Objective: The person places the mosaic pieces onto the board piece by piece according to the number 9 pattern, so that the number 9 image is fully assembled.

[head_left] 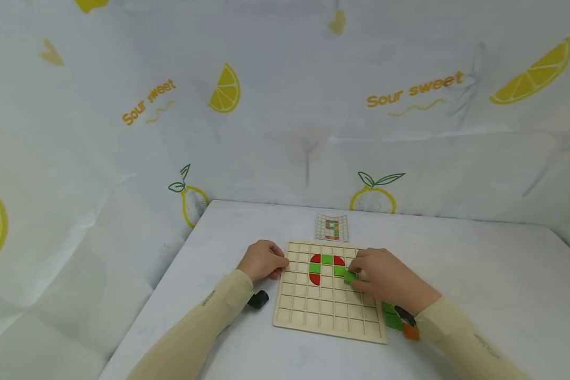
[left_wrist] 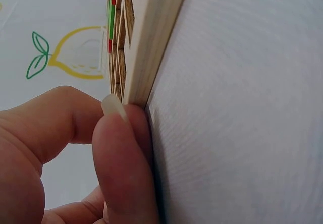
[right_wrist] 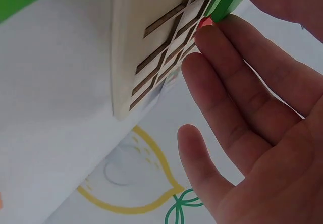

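A pale wooden grid board [head_left: 309, 309] lies on the table between the hands. At its left edge, my left hand [head_left: 264, 260] grips the rim between thumb [left_wrist: 118, 158] and a bent finger. My right hand [head_left: 389, 277] is over the board's right side, pinching a green square tile [head_left: 349, 276] between thumb and fingers. The same tile [right_wrist: 225, 3] shows at the top of the right wrist view, where the other fingers are loosely extended. Set in the board are rounded red pieces [head_left: 315, 279] and green squares [head_left: 327, 259], forming an arch.
Behind the board lies a printed card [head_left: 332, 236] with a coloured grid pattern. Loose green tiles [head_left: 393, 321] and an orange tile [head_left: 411, 332] lie right of the board, partly under my right wrist. A lemon-printed white sheet [head_left: 285, 153] hangs behind the table.
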Tool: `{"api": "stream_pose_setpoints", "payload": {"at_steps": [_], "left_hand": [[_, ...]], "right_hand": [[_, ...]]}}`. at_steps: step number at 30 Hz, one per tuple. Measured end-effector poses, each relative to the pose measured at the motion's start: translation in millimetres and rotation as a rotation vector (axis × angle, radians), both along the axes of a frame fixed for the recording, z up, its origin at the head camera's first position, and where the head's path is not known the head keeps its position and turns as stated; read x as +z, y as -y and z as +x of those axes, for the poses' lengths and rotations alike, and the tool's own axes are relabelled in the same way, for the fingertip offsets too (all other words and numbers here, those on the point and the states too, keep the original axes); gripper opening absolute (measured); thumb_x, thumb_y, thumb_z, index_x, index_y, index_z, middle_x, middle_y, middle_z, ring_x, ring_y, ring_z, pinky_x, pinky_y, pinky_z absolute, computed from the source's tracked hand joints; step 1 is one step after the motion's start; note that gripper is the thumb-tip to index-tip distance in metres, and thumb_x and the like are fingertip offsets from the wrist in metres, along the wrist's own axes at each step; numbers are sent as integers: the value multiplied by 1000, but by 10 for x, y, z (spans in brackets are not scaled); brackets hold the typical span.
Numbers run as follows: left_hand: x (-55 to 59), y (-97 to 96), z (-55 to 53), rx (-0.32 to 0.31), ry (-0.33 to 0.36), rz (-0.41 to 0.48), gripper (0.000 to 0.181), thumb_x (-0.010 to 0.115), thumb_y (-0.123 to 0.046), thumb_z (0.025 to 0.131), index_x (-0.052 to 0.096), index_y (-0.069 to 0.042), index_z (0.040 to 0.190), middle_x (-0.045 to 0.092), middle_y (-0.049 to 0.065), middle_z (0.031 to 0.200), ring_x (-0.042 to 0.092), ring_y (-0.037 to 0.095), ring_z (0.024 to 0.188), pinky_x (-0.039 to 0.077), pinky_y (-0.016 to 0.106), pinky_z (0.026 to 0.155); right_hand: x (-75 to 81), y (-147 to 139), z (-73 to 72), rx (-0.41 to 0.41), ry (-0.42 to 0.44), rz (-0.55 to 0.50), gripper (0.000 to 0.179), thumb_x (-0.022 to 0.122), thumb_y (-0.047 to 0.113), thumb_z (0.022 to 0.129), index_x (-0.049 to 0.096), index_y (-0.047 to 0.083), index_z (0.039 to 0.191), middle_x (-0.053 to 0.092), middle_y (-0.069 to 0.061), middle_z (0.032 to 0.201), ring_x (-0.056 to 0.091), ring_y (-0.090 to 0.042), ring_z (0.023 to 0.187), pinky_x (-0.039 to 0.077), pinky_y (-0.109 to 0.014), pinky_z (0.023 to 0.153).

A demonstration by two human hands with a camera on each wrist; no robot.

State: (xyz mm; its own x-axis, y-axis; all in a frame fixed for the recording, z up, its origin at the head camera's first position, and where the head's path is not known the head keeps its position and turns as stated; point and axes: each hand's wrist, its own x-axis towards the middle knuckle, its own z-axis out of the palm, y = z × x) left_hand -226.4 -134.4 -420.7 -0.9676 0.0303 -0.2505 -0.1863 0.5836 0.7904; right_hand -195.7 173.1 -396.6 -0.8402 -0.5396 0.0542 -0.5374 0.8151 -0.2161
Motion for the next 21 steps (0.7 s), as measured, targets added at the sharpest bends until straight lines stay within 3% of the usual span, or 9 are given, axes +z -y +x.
{"api": "stream_pose_setpoints", "payload": {"at_steps": [8, 21], "left_hand": [[3, -1, 7, -3, -9, 4, 18, 82, -17, 92, 71, -8, 101, 75, 4, 83, 68, 10, 61, 57, 22, 59], [-9, 10, -8, -8, -17, -1, 16, 81, -17, 92, 70, -8, 100, 76, 4, 80, 68, 10, 59, 56, 23, 58]], "right_hand": [[-13, 256, -49, 81, -54, -11, 12, 84, 20, 90, 84, 17, 101, 73, 9, 97, 67, -11, 92, 57, -51, 100], [-52, 436, -55, 41, -12, 31, 16, 85, 24, 91, 83, 16, 105, 73, 7, 100, 69, -16, 99, 53, -53, 107]]}}
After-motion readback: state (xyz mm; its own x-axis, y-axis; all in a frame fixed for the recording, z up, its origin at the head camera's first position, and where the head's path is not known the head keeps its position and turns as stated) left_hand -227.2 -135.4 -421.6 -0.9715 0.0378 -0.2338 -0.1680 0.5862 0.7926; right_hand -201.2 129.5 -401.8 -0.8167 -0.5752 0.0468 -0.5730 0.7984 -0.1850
